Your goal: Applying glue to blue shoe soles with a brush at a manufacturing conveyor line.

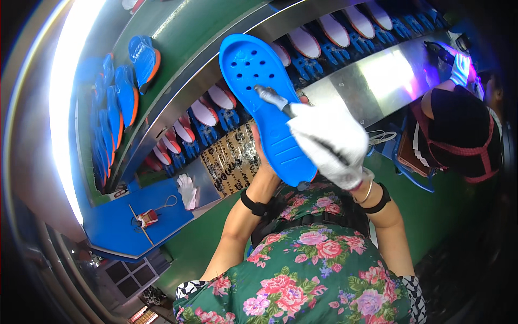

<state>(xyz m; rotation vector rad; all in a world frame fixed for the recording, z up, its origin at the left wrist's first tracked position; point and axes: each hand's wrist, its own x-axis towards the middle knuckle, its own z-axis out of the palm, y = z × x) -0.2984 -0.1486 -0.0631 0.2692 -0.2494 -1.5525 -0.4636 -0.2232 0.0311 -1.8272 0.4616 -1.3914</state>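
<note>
A bright blue shoe sole (283, 146) is held up in front of me, tilted, its hollow side showing with several small holes at the far end. My bare left hand (261, 148) grips it from underneath at the left edge; most of those fingers are hidden behind it. My right hand (334, 143), in a white glove and blurred, is closed around a small brush (274, 98) with a dark handle. The greyish brush tip lies over the sole's inner face, just below the holes.
Behind the sole runs a line of shoe uppers (334, 29) on blue supports. Blue soles with orange edges (125, 94) stand on the upper shelf at left. A white glove (187, 191) lies beside a blue table (135, 227). Another person (458, 129) works at right.
</note>
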